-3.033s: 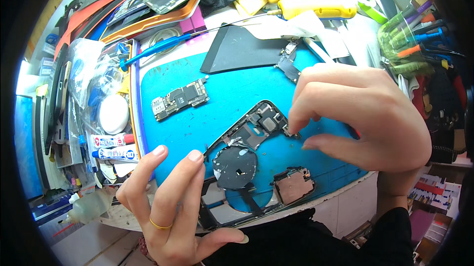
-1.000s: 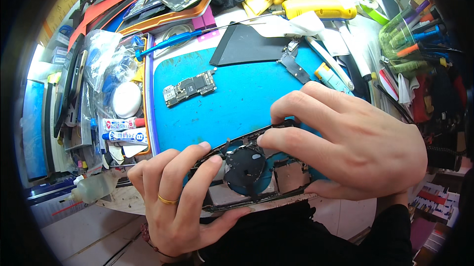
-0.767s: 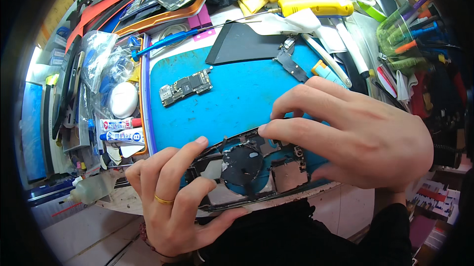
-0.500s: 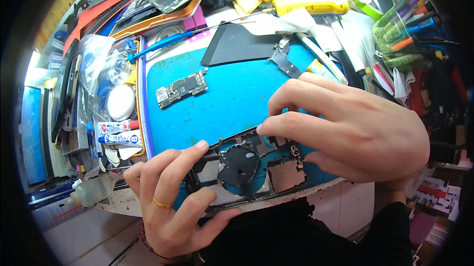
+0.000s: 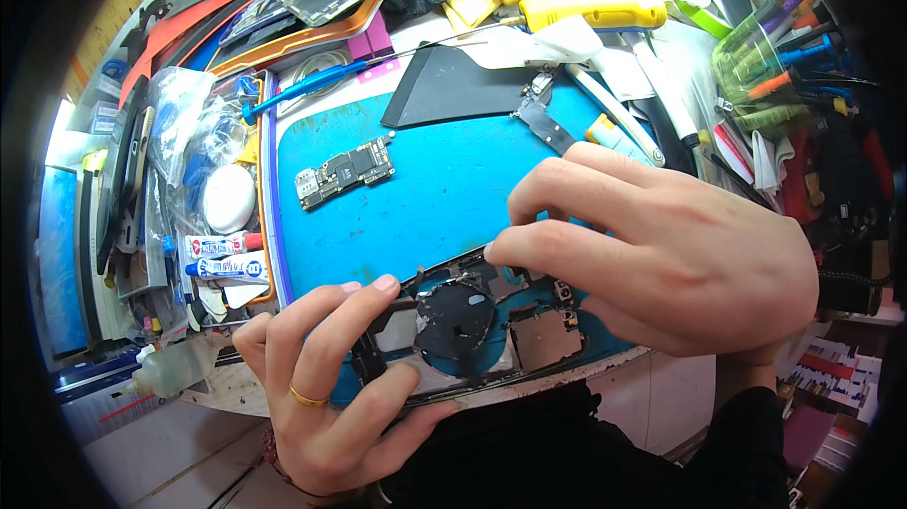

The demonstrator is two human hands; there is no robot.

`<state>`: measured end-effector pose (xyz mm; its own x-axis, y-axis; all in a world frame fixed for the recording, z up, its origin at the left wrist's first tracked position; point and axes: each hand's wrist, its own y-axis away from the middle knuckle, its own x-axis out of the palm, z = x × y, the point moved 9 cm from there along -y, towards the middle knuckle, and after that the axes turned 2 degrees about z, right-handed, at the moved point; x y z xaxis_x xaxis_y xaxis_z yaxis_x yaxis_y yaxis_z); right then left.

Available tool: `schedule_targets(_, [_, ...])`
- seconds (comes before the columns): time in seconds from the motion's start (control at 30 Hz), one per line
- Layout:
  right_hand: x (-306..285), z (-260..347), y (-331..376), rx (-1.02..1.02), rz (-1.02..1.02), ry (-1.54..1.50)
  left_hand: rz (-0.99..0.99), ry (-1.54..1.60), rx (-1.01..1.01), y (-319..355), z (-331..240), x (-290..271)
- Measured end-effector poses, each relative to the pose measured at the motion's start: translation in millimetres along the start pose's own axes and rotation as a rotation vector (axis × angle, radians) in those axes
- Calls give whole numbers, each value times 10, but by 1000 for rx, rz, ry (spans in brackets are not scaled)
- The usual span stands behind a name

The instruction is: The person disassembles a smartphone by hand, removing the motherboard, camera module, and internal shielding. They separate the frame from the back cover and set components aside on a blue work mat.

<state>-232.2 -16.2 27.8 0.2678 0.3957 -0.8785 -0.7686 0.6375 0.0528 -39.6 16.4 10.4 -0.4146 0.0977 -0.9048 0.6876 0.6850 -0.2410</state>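
An opened phone housing [image 5: 404, 330] with a blue inside lies at the near edge of the blue work mat [image 5: 425, 212]. A round black coil [image 5: 455, 318] sits in its middle and a bare metal plate [image 5: 546, 341] towards its right end. My left hand [image 5: 316, 386], with a gold ring, grips the left end, fingers on the far edge and thumb along the near one. Bent over the far right part of the housing, my right hand [image 5: 671, 245] has its fingertips closed at the far edge. What they pinch is hidden. Beyond the housing lies a small circuit board [image 5: 345, 172].
A black sheet [image 5: 449, 84] and a flex cable part [image 5: 543, 122] lie at the mat's far side. A blue screwdriver [image 5: 307, 89] rests across the tray rim [image 5: 274, 188]. Glue tubes [image 5: 227, 266] lie left, a yellow-handled tool [image 5: 595, 10] at the back, a tool cup [image 5: 756, 65] right.
The view has shifted slightly. My right hand has moved a little leftward at the far edge of the housing, fingertips still together. The left hand keeps its grip.
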Motion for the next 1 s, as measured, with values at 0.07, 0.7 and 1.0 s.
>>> schedule_targets(0.07, [4, 0, -2, -1, -22, -3, -3, 1, 0, 3, 0, 1])
schedule_targets(0.7, [-55, 21, 19, -27, -57, -55, 4, 15, -7, -1, 7, 7])
schedule_targets(1.0, [-27, 38, 21, -35, -13, -51, 5, 10, -11, 2, 12, 15])
